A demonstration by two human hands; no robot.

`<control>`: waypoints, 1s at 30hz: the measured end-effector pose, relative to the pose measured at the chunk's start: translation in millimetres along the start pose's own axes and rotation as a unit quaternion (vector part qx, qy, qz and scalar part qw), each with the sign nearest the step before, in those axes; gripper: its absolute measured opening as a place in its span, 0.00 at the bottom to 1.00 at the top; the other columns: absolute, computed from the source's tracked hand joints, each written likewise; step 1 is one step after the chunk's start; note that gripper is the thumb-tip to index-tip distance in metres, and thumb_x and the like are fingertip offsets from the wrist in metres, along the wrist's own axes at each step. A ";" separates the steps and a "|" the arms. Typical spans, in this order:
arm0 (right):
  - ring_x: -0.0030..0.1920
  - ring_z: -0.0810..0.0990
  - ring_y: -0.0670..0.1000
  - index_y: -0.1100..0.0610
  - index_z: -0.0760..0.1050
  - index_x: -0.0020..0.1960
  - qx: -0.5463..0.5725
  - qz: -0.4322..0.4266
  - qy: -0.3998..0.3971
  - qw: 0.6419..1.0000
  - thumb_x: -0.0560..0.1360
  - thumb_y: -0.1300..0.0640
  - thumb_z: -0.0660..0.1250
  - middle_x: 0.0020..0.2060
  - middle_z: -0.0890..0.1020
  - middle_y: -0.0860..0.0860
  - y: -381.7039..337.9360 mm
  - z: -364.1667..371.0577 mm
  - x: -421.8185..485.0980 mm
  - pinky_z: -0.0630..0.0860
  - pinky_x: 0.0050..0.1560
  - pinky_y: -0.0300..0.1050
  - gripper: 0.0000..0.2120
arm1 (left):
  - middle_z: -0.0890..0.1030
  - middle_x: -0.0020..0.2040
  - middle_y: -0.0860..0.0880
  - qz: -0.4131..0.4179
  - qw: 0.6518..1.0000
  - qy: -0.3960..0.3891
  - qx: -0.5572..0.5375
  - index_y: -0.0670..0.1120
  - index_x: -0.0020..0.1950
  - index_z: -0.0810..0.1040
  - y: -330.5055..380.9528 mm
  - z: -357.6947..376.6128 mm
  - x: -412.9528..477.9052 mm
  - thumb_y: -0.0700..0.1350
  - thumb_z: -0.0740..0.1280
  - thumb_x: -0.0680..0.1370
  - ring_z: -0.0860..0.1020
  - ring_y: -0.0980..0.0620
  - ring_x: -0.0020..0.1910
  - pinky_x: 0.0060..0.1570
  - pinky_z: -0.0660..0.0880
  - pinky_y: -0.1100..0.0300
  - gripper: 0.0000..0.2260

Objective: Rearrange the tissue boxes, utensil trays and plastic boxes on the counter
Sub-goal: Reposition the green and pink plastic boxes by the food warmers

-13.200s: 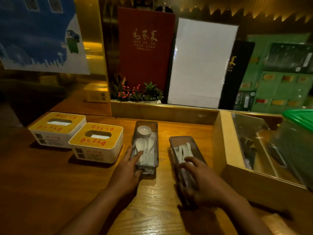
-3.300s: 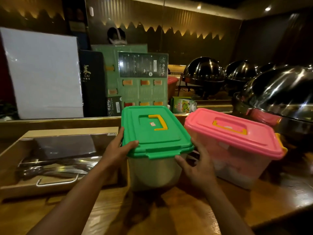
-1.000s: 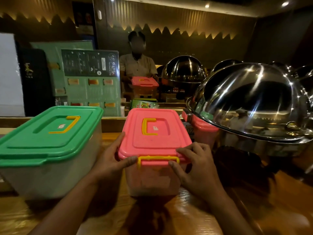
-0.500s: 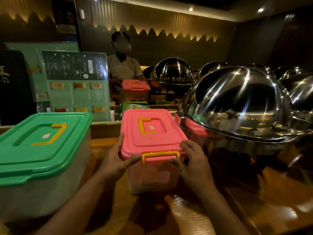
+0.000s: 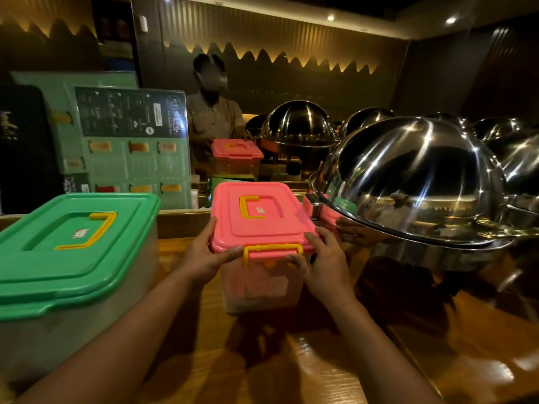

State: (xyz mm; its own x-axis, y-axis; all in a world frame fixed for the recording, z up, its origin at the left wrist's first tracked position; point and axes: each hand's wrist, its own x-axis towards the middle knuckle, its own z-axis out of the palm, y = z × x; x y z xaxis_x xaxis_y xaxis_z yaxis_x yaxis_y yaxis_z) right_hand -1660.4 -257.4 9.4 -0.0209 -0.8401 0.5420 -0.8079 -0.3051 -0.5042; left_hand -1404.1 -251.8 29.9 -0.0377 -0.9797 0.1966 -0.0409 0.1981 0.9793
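Note:
A clear plastic box with a pink lid (image 5: 259, 217) and yellow latches stands on the wooden counter (image 5: 291, 360) in the middle of the head view. My left hand (image 5: 204, 255) grips its near left corner, thumb on the lid's front rim. My right hand (image 5: 323, 266) holds its near right corner beside the yellow front latch. To the left stands a larger clear box with a green lid (image 5: 73, 246) and a yellow handle, untouched. The tissue boxes and utensil trays are out of view.
A big steel dome cover (image 5: 414, 182) sits close to the pink box's right side, with more domes (image 5: 297, 123) behind. A green menu board (image 5: 128, 141) leans at the back left. A person (image 5: 213, 121) stands behind the counter with another pink-lidded box (image 5: 236, 156).
Both hands stay on the pink-lidded box, which sits about where it was half a second ago. Before that, the hands held the green-lidded box, which now stands at the left.

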 end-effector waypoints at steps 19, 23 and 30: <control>0.67 0.73 0.61 0.62 0.77 0.65 -0.019 -0.007 -0.015 1.000 0.70 0.49 0.78 0.69 0.72 0.61 6.0 -1.3 13.5 0.70 0.67 0.51 0.28 | 0.78 0.63 0.57 -0.004 0.997 0.001 0.075 0.57 0.76 0.64 6.4 4.8 -7.4 0.45 0.79 0.70 0.76 0.63 0.60 0.55 0.77 0.66 0.39; 0.67 0.73 0.65 0.62 0.76 0.66 -0.049 -0.004 -0.011 0.999 0.71 0.45 0.75 0.68 0.73 0.64 -2.5 -3.1 8.4 0.71 0.67 0.56 0.31 | 0.73 0.71 0.53 0.016 0.971 0.015 0.239 0.60 0.73 0.67 25.1 -13.8 -39.7 0.58 0.75 0.70 0.73 0.53 0.68 0.67 0.73 0.48 0.34; 0.56 0.78 0.57 0.56 0.80 0.58 0.051 -0.113 0.045 0.991 0.70 0.49 0.69 0.54 0.79 0.56 -108.9 21.3 -38.9 0.75 0.58 0.57 0.19 | 0.79 0.65 0.51 0.116 0.894 0.007 0.432 0.52 0.69 0.76 77.6 -120.6 -93.5 0.55 0.74 0.74 0.76 0.58 0.61 0.63 0.73 0.59 0.24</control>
State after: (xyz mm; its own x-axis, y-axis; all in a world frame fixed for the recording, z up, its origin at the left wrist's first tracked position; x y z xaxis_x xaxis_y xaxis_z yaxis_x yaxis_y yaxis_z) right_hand -1559.0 -201.0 28.9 0.0979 -0.7025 0.7049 -0.7348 -0.5287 -0.4249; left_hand -1283.3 -148.3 93.2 -0.1339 -0.9083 0.3964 -0.7898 0.3394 0.5109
